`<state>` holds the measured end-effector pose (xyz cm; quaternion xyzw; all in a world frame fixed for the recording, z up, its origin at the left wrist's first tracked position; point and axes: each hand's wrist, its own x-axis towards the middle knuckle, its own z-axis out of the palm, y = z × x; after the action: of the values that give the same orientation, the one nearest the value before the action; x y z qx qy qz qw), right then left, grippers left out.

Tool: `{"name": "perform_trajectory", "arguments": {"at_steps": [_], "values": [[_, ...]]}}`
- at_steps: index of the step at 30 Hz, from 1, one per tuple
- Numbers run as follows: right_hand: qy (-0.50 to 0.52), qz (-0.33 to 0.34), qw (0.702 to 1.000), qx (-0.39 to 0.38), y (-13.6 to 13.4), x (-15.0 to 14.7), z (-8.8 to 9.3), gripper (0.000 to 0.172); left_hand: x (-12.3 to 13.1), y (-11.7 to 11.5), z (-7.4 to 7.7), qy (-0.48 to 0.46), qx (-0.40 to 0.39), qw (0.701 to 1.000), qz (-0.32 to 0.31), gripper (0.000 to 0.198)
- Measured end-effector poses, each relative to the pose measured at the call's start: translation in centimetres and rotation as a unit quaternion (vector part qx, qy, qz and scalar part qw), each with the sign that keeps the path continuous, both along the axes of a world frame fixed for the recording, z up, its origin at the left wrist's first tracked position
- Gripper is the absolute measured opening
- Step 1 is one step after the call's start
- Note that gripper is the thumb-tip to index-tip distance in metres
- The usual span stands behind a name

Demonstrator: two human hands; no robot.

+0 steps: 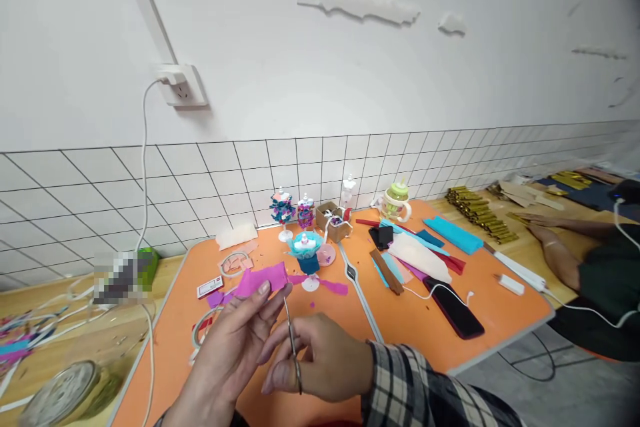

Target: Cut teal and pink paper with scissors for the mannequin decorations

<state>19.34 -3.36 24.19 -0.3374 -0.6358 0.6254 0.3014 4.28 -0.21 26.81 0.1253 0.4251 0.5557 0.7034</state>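
Left hand (235,343): pinches magenta paper piece (263,278) at its lower edge; right hand (323,360): grips small scissors (293,340), blades pointing up towards the paper; orange table (500,313) beneath: black phone (453,307), little paper trees (283,209); far right: another person's forearm (553,247) near gold strips (480,213).

The paper (263,278) is matt and soft, the scissors (293,340) are shiny metal, the table (500,310) is smooth, the sleeve (410,387) cloth.
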Motion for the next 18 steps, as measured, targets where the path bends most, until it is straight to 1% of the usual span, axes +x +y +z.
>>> {"name": "perform_trajectory", "arguments": {"at_steps": [2,4,7,10,13,15,18], "values": [[0.002,-0.011,1.0,0.01,0.0,-0.1,0.1,0.04,0.4,-0.3,0.1,0.001,-0.018,1.0,-0.01,0.03],[0.007,-0.023,1.0,0.012,0.0,-0.2,0.0,0.037,0.5,-0.7,0.1,-0.008,-0.027,0.999,-0.039,0.028],[0.013,-0.031,0.999,0.017,-0.2,-0.4,-0.3,0.033,0.6,-1.0,0.0,-0.016,-0.025,0.998,-0.064,0.027],[-0.006,-0.031,0.999,0.012,-0.4,-0.6,-0.6,0.031,0.5,-1.3,-0.1,-0.012,-0.009,0.999,-0.042,0.028],[-0.035,-0.055,0.997,0.037,-0.5,-0.7,-0.9,0.031,0.7,-1.4,-0.1,-0.008,0.0,1.0,-0.012,0.025],[-0.038,-0.065,0.995,0.059,-0.6,-0.7,-1.2,0.028,0.9,-1.5,0.1,-0.005,-0.008,1.0,-0.014,0.024],[-0.024,-0.066,0.995,0.068,-0.5,-0.7,-1.4,0.026,1.1,-1.6,0.2,0.003,-0.006,0.999,-0.037,0.017]]}}
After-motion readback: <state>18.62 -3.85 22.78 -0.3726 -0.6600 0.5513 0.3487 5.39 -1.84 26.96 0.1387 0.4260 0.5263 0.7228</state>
